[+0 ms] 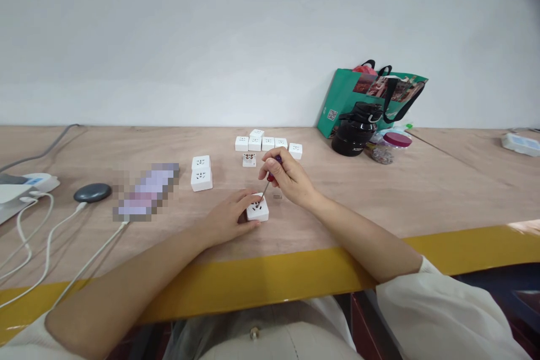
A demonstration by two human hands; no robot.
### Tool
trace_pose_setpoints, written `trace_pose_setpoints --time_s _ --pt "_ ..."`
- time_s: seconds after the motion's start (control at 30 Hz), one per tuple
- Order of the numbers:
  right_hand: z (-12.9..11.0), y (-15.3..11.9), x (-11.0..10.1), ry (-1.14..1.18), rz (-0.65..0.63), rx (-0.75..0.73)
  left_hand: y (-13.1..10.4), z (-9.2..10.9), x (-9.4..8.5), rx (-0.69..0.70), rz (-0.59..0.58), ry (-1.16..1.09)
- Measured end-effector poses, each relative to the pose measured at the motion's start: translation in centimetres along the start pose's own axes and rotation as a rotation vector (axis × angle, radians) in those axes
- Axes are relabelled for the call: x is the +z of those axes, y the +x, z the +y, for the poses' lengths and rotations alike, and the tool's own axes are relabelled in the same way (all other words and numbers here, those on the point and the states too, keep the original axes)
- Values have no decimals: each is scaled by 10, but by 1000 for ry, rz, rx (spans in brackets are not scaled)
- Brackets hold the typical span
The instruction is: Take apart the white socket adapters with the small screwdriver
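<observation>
The left hand (228, 215) lies flat on the pale wooden table (422, 191) and its curled fingers press the side of a small white square plastic socket block (258, 210), which sits near the yellow front edge of the table, at the 6 o'clock side of the work area. The right hand (289, 180) is closed around a thin screwdriver with a dark red handle (270, 177); the metal shaft slopes down toward 7 o'clock and its tip meets the top face of the socket block. I judge that the step in hand is turning a screw in this block, and to do it well the tip must sit straight in the screw head, the left hand must hold the block so that it does not rotate, and the pressure should go down along the shaft, not sideways. A tiny dark piece (277, 196) lies just beside the block at 2 o'clock; I cannot tell what it is. Toward 12 o'clock a row of 5 more white socket blocks (266, 142) stands, with 1 opened part (249, 160) in front of it, and at 10 o'clock there is a stack of 2 white socket blocks (201, 173). Far at 2 o'clock I see a black round kettle (354, 132) before a green shopping bag (371, 95). At 9 o'clock a dark oval pad (93, 192) with white cables (46, 242) lies.
</observation>
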State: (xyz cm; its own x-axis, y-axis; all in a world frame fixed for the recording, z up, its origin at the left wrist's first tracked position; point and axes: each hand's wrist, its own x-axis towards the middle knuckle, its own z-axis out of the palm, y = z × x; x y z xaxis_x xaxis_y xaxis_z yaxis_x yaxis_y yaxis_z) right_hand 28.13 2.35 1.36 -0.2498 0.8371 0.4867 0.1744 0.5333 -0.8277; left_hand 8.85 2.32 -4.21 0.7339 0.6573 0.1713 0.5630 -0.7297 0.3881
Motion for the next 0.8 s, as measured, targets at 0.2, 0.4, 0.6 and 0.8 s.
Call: trace_pose_setpoints --time_s 0.2,0.4,0.6,0.8 --pt "5 -1 2 -38 -9 -48 2 2 -2 -2 0 -23" --pt "0 -1 -1 -69 -119 -74 1 0 1 20 9 19" --pt "-15 -3 -9 -259 -276 -130 0 -4 5 101 38 89" --pt "-21 -3 -11 -356 -287 -175 0 -8 5 132 40 60"
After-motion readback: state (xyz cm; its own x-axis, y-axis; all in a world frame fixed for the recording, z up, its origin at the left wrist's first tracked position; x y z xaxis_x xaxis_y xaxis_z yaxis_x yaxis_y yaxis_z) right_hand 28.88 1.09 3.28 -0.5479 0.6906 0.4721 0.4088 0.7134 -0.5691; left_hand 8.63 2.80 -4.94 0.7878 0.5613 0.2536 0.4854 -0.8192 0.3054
